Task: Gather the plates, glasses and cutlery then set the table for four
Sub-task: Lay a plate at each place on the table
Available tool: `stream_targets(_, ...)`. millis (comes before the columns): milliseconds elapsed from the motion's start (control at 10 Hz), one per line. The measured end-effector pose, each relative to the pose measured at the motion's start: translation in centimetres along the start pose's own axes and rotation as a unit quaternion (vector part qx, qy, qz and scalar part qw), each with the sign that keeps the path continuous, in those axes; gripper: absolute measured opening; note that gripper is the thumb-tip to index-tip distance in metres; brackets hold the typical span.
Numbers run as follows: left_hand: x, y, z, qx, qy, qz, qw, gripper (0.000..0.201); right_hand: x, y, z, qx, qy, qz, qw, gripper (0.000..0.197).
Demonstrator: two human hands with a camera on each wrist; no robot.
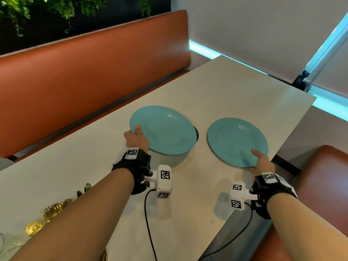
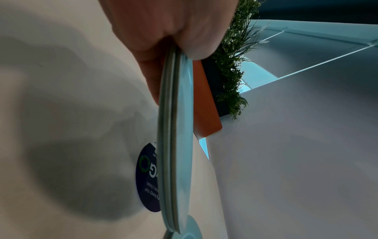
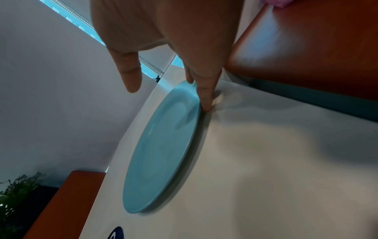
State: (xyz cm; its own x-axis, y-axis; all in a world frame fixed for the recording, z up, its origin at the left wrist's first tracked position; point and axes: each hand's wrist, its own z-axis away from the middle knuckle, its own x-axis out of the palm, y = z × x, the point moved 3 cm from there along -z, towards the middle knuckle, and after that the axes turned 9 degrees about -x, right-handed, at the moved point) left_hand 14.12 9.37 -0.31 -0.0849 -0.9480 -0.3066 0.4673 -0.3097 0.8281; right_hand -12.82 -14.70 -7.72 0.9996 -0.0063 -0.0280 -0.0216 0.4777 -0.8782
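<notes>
My left hand (image 1: 136, 134) grips the near-left rim of a stack of teal plates (image 1: 165, 129), thumb on top and fingers underneath. In the left wrist view the stack (image 2: 174, 145) hangs a little above the pale table (image 1: 226, 87), casting a shadow. To its right a single teal plate (image 1: 235, 140) lies on the table. My right hand (image 1: 261, 162) is at its near rim. In the right wrist view the fingertips (image 3: 205, 106) touch the rim of that plate (image 3: 161, 148), while the thumb is held off it.
Gold cutlery (image 1: 50, 211) lies at the table's near left, partly behind my left forearm. A round dark blue sticker (image 2: 147, 177) sits on the table under the stack. An orange bench back (image 1: 94, 72) runs along the left; another orange seat (image 1: 323, 176) is beyond the right table edge.
</notes>
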Motion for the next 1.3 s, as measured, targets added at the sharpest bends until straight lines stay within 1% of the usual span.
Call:
stream_targets(200, 0.2, -0.3, -0.3, -0.008, -0.004, 0.006, 1.000, 0.046, 0.6, -0.6, 0.3, -0.002, 0.007, -0.004, 1.000, 0.063)
stream_targets(300, 0.5, -0.4, -0.5, -0.008, -0.009, 0.003, 1.000, 0.046, 0.9, -0.7, 0.5, -0.003, 0.004, 0.008, 1.000, 0.066)
stream_targets(500, 1.3, -0.6, -0.4, -0.008, -0.018, -0.002, 1.000, 0.046, 0.9, -0.9, 0.3, -0.004, -0.008, 0.013, 1.000, 0.064)
stream_targets(600, 1.6, -0.6, -0.1, -0.008, -0.022, -0.005, 1.000, 0.046, 1.0, -1.0, 0.2, -0.006, -0.010, 0.014, 1.000, 0.066)
stream_targets(700, 1.8, -0.6, 0.1, -0.008, -0.024, -0.003, 1.000, 0.046, 0.9, -0.9, 0.1, -0.002, -0.007, 0.013, 1.000, 0.071)
stream_targets(800, 2.0, -0.6, 0.2, -0.007, -0.026, 0.002, 1.000, 0.046, 0.8, -1.1, 0.2, 0.000, -0.006, -0.007, 1.000, 0.072)
stream_targets(900, 2.1, -0.8, 0.2, -0.007, -0.030, 0.000, 1.000, 0.046, 0.7, -1.5, 0.4, 0.003, -0.026, -0.039, 0.999, 0.061)
stream_targets(1000, 2.1, -0.9, 0.4, -0.006, -0.031, 0.002, 1.000, 0.045, 0.4, -2.0, 0.3, 0.005, -0.018, -0.061, 0.998, 0.055)
stream_targets(1200, 2.4, -1.1, 0.9, -0.003, -0.031, -0.002, 1.000, 0.045, -0.8, -2.4, 0.4, 0.011, -0.013, -0.061, 0.998, 0.053)
stream_targets(1300, 2.7, -1.3, 1.1, -0.005, -0.035, -0.002, 0.999, 0.046, -1.2, -2.4, 0.4, 0.017, -0.020, -0.084, 0.996, 0.059)
